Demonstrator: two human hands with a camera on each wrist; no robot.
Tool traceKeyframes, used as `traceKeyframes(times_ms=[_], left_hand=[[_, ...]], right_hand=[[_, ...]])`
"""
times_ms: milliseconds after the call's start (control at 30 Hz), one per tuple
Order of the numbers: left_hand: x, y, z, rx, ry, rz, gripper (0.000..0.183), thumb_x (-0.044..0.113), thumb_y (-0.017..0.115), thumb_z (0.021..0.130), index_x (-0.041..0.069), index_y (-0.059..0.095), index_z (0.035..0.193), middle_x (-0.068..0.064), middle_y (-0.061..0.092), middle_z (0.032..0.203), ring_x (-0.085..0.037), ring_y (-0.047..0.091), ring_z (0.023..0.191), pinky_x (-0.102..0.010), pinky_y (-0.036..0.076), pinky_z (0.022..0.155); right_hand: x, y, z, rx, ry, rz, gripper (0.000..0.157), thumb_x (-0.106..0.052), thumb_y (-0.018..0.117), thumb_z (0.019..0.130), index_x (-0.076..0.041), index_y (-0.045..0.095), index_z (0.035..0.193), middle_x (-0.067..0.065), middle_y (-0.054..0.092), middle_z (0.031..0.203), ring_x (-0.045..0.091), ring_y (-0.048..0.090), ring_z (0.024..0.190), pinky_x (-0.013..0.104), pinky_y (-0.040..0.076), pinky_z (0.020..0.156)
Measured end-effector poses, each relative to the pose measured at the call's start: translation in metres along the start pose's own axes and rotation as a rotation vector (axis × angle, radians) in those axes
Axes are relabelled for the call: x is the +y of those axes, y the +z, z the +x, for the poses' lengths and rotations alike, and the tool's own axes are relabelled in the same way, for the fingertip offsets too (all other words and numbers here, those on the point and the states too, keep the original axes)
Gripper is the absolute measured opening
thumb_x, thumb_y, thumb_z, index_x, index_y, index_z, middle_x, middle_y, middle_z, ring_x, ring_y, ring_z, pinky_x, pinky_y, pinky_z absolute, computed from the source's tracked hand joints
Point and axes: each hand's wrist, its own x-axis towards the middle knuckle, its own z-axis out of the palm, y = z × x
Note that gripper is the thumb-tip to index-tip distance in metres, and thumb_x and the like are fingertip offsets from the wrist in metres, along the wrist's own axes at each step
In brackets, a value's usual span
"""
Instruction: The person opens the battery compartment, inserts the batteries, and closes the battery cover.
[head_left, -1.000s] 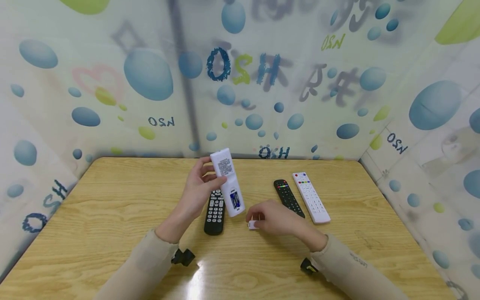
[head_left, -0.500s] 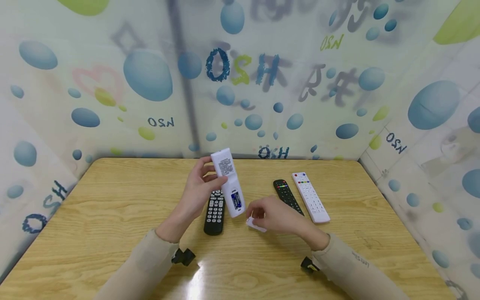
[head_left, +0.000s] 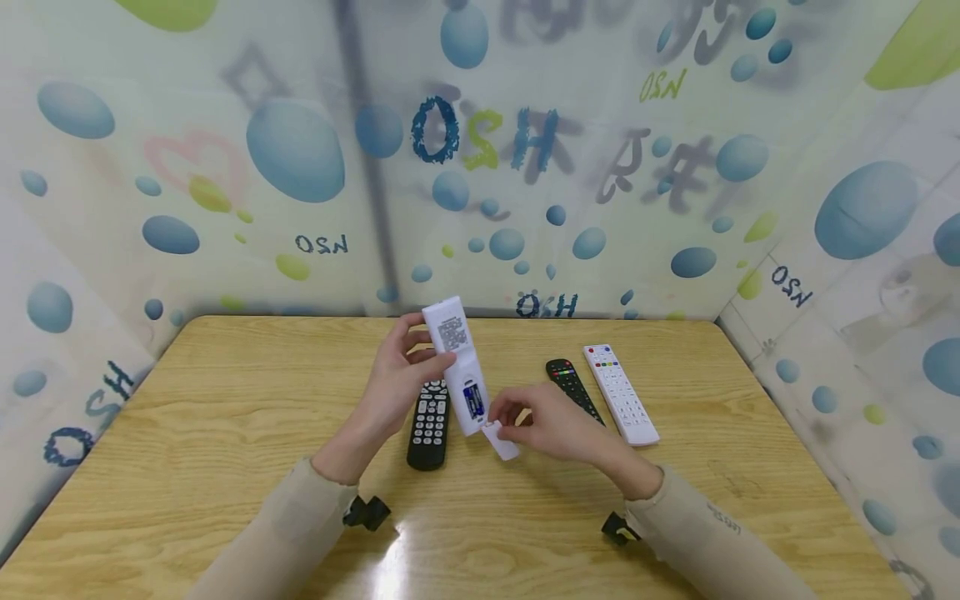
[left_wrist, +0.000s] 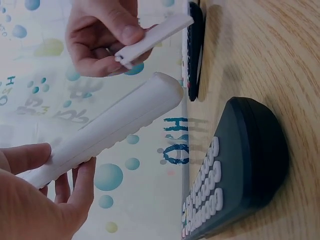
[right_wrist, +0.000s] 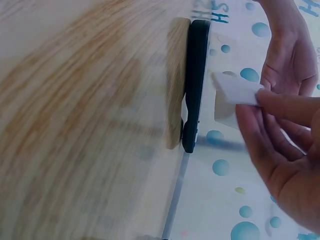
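My left hand [head_left: 397, 375] grips a white remote control [head_left: 450, 333] by its upper half, its back toward the head camera. Blue batteries [head_left: 474, 400] show in the uncovered compartment near its lower end. With thumb and fingers my right hand [head_left: 546, 421] pinches a small white battery cover [head_left: 501, 442], which sits just below the remote's lower end and overlaps it slightly in the head view. From the left wrist view, the cover [left_wrist: 155, 39] appears apart from the remote [left_wrist: 115, 117], above its end. Both are held up off the table.
A black remote with pale keys [head_left: 429, 425] lies on the wooden table [head_left: 247, 417] below the left hand. Farther right lie another black remote [head_left: 573, 387], partly hidden by the right hand, and a white remote [head_left: 622, 396]. A patterned curtain [head_left: 480, 208] stands behind the table.
My right hand has moved slightly up and left, turning the battery cover from level to a slant close to the remote's lower end. The left hand and its remote stay nearly still.
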Motion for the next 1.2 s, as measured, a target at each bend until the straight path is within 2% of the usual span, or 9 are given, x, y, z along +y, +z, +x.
traceKeyframes(times_ms=[167,367,567,867,1200], left_hand=[[-0.0006,0.0001,-0.0004,-0.004,0.000,0.015,0.057,-0.004,0.066,0.096,0.009,0.043,0.146,-0.020,0.056,0.129,-0.033,0.063,0.112,-0.040,0.057,0.087],[-0.0015,0.0005,-0.0001,-0.005,0.002,0.018,0.057,-0.005,0.067,0.095,0.008,0.044,0.146,-0.021,0.056,0.128,-0.033,0.063,0.111,-0.039,0.058,0.086],[-0.0020,0.0009,0.0002,-0.019,0.001,0.010,0.056,-0.006,0.067,0.095,0.007,0.044,0.145,-0.021,0.056,0.128,-0.032,0.063,0.109,-0.038,0.058,0.086],[-0.0023,0.0016,-0.0004,-0.040,-0.018,0.031,0.058,-0.005,0.067,0.096,0.007,0.043,0.146,-0.020,0.055,0.132,-0.035,0.062,0.116,-0.042,0.057,0.090],[-0.0031,0.0029,0.0000,-0.055,-0.008,0.030,0.057,-0.007,0.066,0.096,0.006,0.043,0.146,-0.022,0.056,0.131,-0.035,0.062,0.114,-0.040,0.058,0.087]], right_hand=[[-0.0044,-0.0013,0.0000,0.048,-0.029,0.071,0.016,-0.004,0.076,0.093,-0.016,0.071,0.103,-0.005,0.070,0.098,0.013,0.065,0.090,0.036,0.059,0.076],[-0.0044,-0.0008,0.0003,0.086,-0.066,0.123,0.018,-0.002,0.075,0.093,-0.014,0.074,0.106,-0.003,0.072,0.099,0.014,0.066,0.091,0.032,0.060,0.075],[-0.0037,-0.0017,0.0008,0.151,-0.104,0.150,0.019,0.000,0.073,0.094,-0.013,0.075,0.108,-0.004,0.072,0.106,0.016,0.067,0.096,0.034,0.061,0.078],[-0.0014,-0.0013,0.0019,0.194,-0.131,0.187,0.016,-0.003,0.070,0.098,-0.013,0.072,0.109,-0.001,0.070,0.110,0.019,0.066,0.101,0.034,0.060,0.082],[-0.0028,0.0036,0.0038,0.220,-0.165,0.212,0.017,0.003,0.069,0.096,-0.010,0.071,0.108,0.002,0.070,0.109,0.020,0.068,0.100,0.036,0.061,0.080]])
